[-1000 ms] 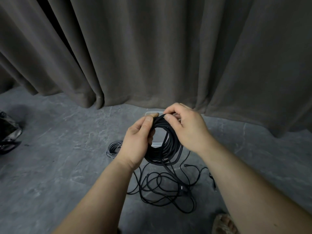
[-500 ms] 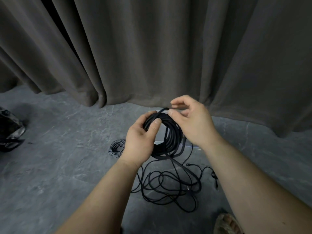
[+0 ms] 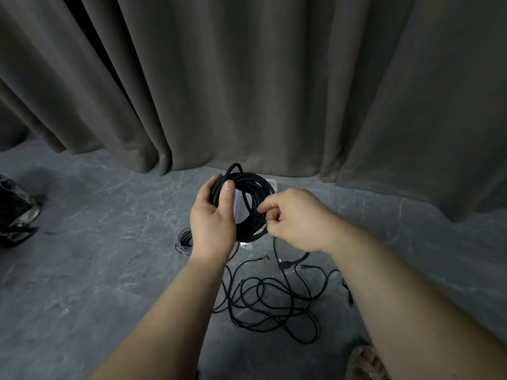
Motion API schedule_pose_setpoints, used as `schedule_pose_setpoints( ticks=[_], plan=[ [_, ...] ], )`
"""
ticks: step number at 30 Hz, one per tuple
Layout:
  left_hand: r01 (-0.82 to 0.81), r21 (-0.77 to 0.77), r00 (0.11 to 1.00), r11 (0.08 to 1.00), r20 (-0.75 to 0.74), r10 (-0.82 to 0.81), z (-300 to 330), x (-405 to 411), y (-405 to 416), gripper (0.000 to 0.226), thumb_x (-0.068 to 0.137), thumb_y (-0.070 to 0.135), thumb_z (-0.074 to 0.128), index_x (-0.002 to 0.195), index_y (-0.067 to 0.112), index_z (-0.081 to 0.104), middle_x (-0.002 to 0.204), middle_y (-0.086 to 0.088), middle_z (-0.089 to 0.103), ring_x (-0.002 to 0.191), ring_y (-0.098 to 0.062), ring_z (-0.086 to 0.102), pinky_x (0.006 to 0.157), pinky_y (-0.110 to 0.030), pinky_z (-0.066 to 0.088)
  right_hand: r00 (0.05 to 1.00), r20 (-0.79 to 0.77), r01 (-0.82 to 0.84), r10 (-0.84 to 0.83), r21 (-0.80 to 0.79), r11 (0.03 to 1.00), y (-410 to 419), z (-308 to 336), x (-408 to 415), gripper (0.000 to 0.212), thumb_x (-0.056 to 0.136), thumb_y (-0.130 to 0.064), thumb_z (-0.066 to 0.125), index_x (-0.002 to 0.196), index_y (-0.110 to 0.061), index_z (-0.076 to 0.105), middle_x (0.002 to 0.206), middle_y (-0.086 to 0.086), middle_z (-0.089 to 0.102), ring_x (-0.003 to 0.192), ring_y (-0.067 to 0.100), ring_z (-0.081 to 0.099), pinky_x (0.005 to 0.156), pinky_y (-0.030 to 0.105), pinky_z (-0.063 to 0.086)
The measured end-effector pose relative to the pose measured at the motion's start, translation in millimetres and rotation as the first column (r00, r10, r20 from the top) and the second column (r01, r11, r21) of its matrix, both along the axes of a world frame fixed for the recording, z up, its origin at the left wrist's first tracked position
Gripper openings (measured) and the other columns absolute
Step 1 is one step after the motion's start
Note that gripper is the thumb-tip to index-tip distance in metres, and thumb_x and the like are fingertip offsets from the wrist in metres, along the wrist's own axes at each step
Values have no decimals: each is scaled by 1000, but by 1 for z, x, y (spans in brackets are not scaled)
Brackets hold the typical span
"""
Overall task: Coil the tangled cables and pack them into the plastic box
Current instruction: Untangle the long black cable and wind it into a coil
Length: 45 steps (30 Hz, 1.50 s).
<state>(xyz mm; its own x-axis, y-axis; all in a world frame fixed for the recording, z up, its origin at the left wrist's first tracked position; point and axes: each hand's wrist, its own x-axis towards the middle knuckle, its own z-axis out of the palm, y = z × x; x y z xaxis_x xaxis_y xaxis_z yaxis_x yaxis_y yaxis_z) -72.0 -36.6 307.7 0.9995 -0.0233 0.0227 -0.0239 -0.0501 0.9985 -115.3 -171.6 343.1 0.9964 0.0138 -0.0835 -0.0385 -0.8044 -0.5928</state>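
Black cable coil (image 3: 248,207), centre of frame, held upright above the floor; one loop standing proud at its top. Left hand (image 3: 212,223) gripping the coil's left side, thumb laid across the front of the strands, remaining fingers wrapped behind and mostly hidden. Right hand (image 3: 295,218) now lower than half a second ago: moved from the coil's top to its lower right edge, fingers (image 3: 267,209) curled and pinching a strand there. Free tail (image 3: 275,250) dropping from that pinch toward the floor. Judged meaning: another turn just laid on, next length being drawn up; coiling of this cable well advanced, not finished.

Loose tangle (image 3: 270,303), lower centre, spread in overlapping loops on the grey floor (image 3: 96,270), small plugs at several ends; whether part of the same cable or of others, cannot tell. Small grey coil (image 3: 184,242) lying on the floor just left of the left wrist, already wound and not yet packed.

Clear plastic box (image 3: 326,194), behind the hands near the curtain's hem, largely hidden by coil and right hand; only parts of its rim and wall visible. Contents: nothing discernible through the visible portion, interior mostly hidden.

Grey curtain (image 3: 247,78) filling the upper frame. Dark bag-like object (image 3: 16,215) at left edge. Sandalled foot (image 3: 365,363) at bottom right.
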Motion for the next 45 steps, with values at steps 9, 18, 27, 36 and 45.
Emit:
schedule_pose_setpoints(
  ticks=[9,18,27,36,45],
  plan=[
    [-19,95,999,995,44,15,-1,-2,-2,43,91,49,53,127,24,57,112,-18,67,109,-48,56,96,-57,47,999,-8,39,-38,239,970,4,-2,6,14,89,-20,63,95,-17,75,88,2,73,82,10,65,81,34,52],
    [-34,-36,999,999,29,35,3,-3,-3,43,85,53,52,119,28,60,114,-36,54,108,-59,46,90,-71,39,999,11,33,-35,127,991,1,2,0,28,92,-16,56,118,-21,66,74,-17,60,70,-2,57,74,17,43],
    [-9,-31,998,999,57,11,1,-1,-2,44,83,55,51,116,27,60,112,-26,58,108,-53,49,93,-63,43,986,80,137,-146,111,984,3,7,2,14,88,-30,64,86,-20,74,61,-9,62,62,7,56,64,26,47],
    [131,-25,989,991,76,-129,2,-3,-1,11,98,27,52,101,29,62,73,18,62,63,-1,52,73,-26,44,882,302,264,-360,315,912,-8,3,11,12,86,-17,64,97,-22,67,92,-10,65,87,6,62,84,23,49],
    [239,-7,970,971,45,-239,6,-8,0,16,97,23,52,109,17,62,88,7,67,60,3,54,66,-14,41,953,93,209,-287,483,850,-13,-2,12,31,89,-7,54,110,-24,69,96,-12,71,88,-3,65,87,18,50]
  ],
)
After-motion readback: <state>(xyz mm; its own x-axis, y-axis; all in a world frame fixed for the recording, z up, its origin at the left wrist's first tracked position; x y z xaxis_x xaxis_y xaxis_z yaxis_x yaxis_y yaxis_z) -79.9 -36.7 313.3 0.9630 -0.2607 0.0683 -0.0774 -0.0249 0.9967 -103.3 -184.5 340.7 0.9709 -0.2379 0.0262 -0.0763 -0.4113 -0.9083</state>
